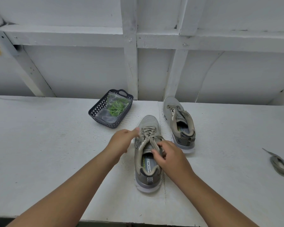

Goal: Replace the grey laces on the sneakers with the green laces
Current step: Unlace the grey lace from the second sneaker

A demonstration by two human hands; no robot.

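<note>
With the far grey mesh sneaker (pixel 179 122) already bare, my left hand (pixel 121 141) and right hand (pixel 169 154) both pinch the near grey mesh sneaker's (pixel 147 161) grey lace (pixel 147 133); the green laces (pixel 116 107) lie bagged.

One camera only, worn on the person's head, looks forward and steeply down over both forearms onto the white painted table top (pixel 39 145). It sits close above the work; its wide lens also takes in the white framed wall (pixel 131 46) behind.

White table (pixel 39 136) against a white-painted timber-framed wall (pixel 82 69).
</note>
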